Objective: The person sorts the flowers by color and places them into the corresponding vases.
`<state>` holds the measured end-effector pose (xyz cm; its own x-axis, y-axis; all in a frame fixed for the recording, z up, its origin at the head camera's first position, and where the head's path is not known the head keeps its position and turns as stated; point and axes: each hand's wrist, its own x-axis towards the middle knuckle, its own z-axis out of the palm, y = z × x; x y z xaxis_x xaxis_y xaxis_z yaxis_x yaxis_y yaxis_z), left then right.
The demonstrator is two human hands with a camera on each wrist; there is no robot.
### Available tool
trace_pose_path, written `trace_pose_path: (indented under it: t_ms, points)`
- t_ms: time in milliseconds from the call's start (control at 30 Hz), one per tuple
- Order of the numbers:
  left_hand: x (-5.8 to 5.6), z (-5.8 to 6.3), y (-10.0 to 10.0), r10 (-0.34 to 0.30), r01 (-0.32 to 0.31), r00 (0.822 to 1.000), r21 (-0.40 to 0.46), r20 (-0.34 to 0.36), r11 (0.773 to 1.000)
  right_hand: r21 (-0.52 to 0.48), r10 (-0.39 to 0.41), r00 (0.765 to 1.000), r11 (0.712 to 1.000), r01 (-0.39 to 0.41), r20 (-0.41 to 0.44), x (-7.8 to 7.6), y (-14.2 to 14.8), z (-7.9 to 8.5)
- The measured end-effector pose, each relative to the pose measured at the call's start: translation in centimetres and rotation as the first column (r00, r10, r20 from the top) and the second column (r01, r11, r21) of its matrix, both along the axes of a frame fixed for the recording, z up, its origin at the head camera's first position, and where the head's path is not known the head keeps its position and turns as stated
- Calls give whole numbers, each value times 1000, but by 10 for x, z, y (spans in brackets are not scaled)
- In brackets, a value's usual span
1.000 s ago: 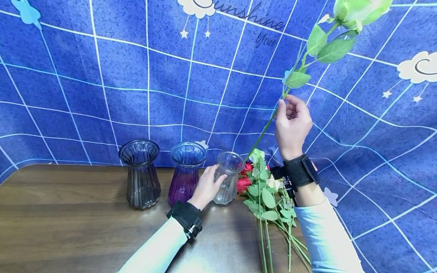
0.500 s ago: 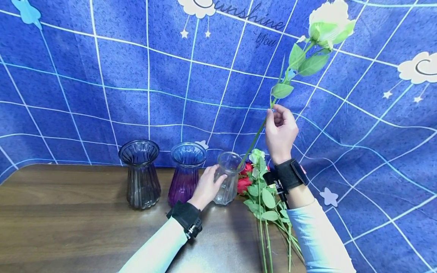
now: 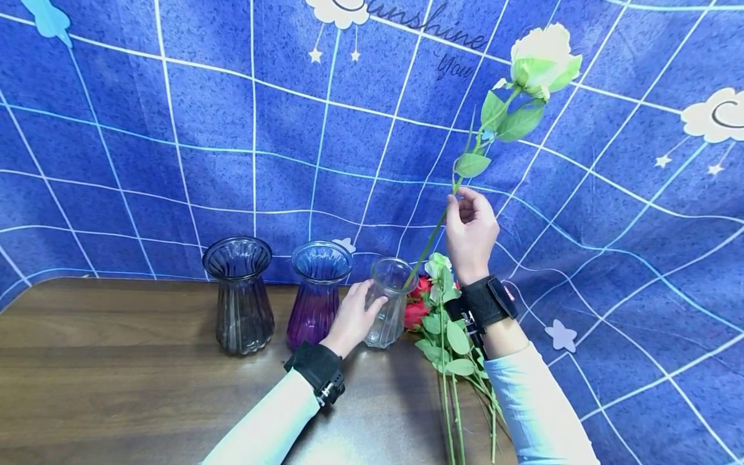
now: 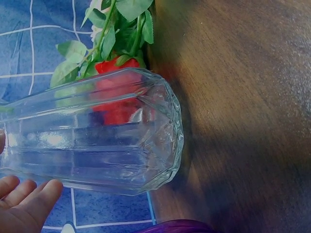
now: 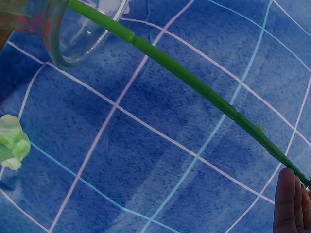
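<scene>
My left hand (image 3: 351, 321) holds the clear glass vase (image 3: 385, 326) at its neck, thumb and fingers on either side; the vase stands upright on the table. Up and to the right, my right hand (image 3: 473, 237) pinches the green stem (image 5: 184, 75) of a white-green artificial rose (image 3: 542, 68) between thumb and fingertips. The stem slants down to the left, and its lower end lies within the vase's mouth in the right wrist view. In the left wrist view, the ribbed vase body (image 4: 107, 155) shows red petals through its glass.
A purple-blue glass vase (image 3: 314, 316) stands left of the clear one, with a dark grey vase (image 3: 243, 316) beyond it. Several roses (image 3: 458, 336), red and pale, lie on the wooden table (image 3: 116, 387) at the right. A blue gridded cloth (image 3: 203, 129) hangs behind.
My right hand has moved left and down with the rose, bringing the stem's lower end to the clear vase's mouth. The left hand has stayed on the vase.
</scene>
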<state>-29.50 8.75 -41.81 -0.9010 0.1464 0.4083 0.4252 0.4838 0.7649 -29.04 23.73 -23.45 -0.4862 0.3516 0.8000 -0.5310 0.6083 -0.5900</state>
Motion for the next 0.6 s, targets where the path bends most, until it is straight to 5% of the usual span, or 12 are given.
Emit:
trace_pose_path:
  t_ms: [600]
  points:
    - [0, 0, 1, 1, -1, 1000, 9, -1, 1000, 53, -44, 997, 998, 41, 65, -4, 0, -28]
